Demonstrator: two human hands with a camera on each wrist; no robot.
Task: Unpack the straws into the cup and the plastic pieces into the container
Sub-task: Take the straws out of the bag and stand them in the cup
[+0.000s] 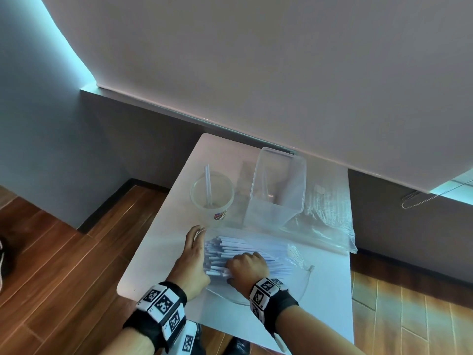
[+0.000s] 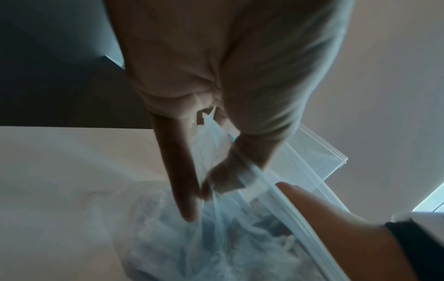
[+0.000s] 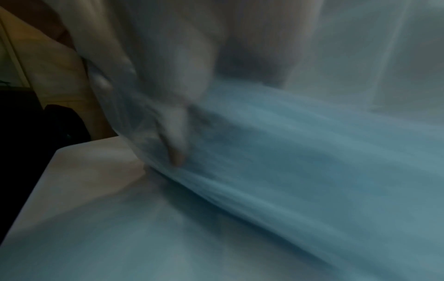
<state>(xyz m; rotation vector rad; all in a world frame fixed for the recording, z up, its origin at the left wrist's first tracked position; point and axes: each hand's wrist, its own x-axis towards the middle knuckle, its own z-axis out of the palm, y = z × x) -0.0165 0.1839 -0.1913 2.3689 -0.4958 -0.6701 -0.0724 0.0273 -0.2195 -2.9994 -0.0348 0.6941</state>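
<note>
Fingers of our left hand [image 1: 193, 254] pinch the clear bag's film at the near-left edge of the table [image 1: 158, 242], as the left wrist view shows. Our right hand [image 1: 247, 268] curls round wrapped straws [image 1: 238, 248] in that bag [image 1: 258, 290], though its view is too blurred to confirm. We judge the task barely begun: one straw stands in the cup [image 1: 212, 194] toward the far edge, one plastic piece leans in the container [image 1: 277, 185] beside it. The cup's coloured label is unreadable.
</note>
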